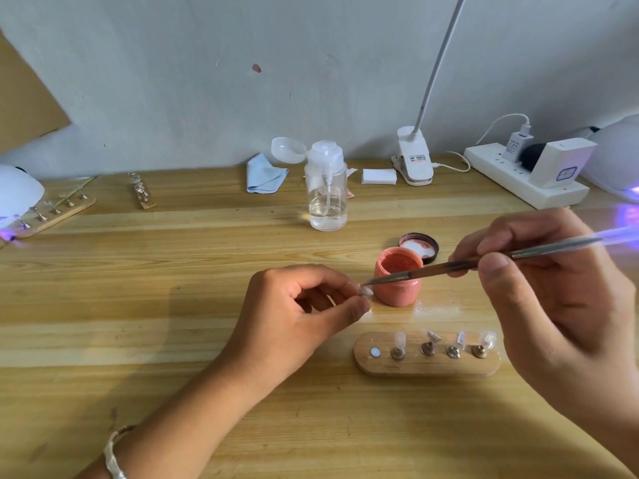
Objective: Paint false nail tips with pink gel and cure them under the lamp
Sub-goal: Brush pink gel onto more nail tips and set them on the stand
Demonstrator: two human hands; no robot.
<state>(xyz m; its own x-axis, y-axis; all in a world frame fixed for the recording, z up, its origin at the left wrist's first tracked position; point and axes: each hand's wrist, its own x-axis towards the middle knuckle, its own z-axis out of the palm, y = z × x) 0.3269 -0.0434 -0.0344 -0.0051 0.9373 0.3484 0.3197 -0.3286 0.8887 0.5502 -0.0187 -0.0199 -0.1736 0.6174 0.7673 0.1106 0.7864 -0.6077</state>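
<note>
The wooden desk (173, 305) fills the view; a white left lamp (17, 195) and a white right lamp (615, 157) sit at its far corners, each with a violet glow at its mouth; the right hand (553, 288) grips a slim metal brush (449, 266) between thumb and curled fingers, above the desk; the left hand (297, 312) pinches a pale nail tip (366, 290) between thumb and forefinger, just left of the jar; a clear pump bottle (326, 191), cap flipped open, holds a shallow layer of clear liquid; the oval wooden holder (415, 368) near the front carries four clear tips on small metal stands, its leftmost spot a bare white disc; the open gel jar (397, 292) is filled with pink gel nearly to the rim; its lid (418, 245) lies upturned just behind, smeared pink inside; the brush's point touches the nail tip.
</note>
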